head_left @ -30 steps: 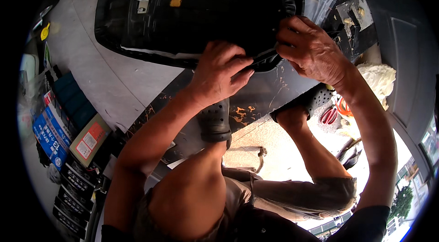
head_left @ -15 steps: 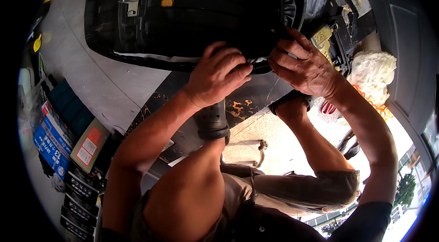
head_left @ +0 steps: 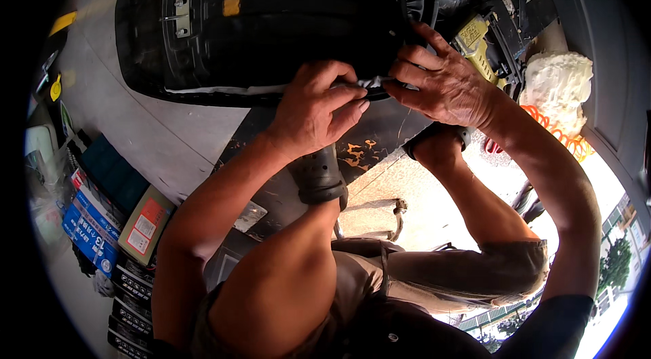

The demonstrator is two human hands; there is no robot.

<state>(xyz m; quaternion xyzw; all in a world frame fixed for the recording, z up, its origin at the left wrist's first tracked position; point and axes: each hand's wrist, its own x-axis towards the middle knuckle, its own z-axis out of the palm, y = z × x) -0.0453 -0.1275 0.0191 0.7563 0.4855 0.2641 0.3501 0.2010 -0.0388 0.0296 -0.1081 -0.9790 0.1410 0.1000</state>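
The black seat (head_left: 271, 27) is lying upside down on the grey workbench (head_left: 135, 122), nearer than a second ago. At its near edge the left hand (head_left: 315, 111) is pinching the whitish cover edge (head_left: 371, 82); the right hand (head_left: 444, 81), fingers curled, is now gripping alongside.

arms: bare | shorts (head_left: 434, 277): grey-brown | shoes (head_left: 319, 176): dark perforated clogs | top: dark
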